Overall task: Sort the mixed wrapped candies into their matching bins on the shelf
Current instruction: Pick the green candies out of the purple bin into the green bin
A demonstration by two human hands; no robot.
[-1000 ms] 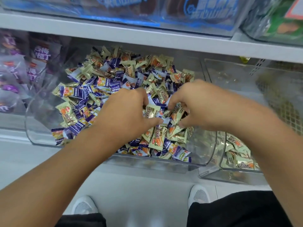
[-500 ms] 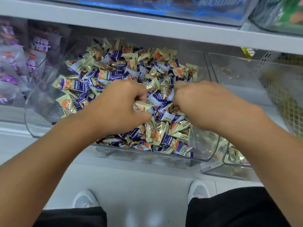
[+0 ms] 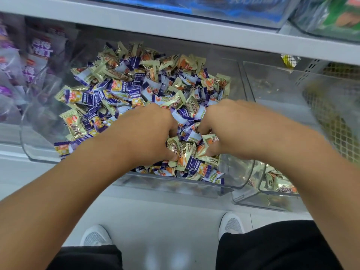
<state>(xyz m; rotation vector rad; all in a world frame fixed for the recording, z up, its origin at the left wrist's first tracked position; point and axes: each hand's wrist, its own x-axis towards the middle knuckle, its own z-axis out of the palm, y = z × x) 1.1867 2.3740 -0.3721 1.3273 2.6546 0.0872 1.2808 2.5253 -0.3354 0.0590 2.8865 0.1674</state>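
Note:
A clear plastic bin [image 3: 175, 185] on the shelf holds a heap of mixed wrapped candies [image 3: 124, 90], some pale gold with orange, some white and purple. Both my hands are sunk in the front of the heap, knuckles up. My left hand [image 3: 142, 133] curls its fingers into the candies and grips some gold ones at its fingertips. My right hand [image 3: 229, 127] also curls down, its fingers and thumb pinching a gold candy [image 3: 211, 140]. The fingertips are mostly hidden. To the right a second clear bin [image 3: 272, 201] holds only gold candies [image 3: 280, 184].
A bin of purple packets [image 3: 29, 61] stands at the left. A mesh-patterned container [image 3: 335, 121] sits at the far right. The shelf board above [image 3: 194, 30] carries blue and green packs. My shoes [image 3: 97, 235] and dark trousers show below the shelf edge.
Both hands have dug lower and nearer the bin's front edge, fingers curling tighter into the candies. The view has shifted slightly down.

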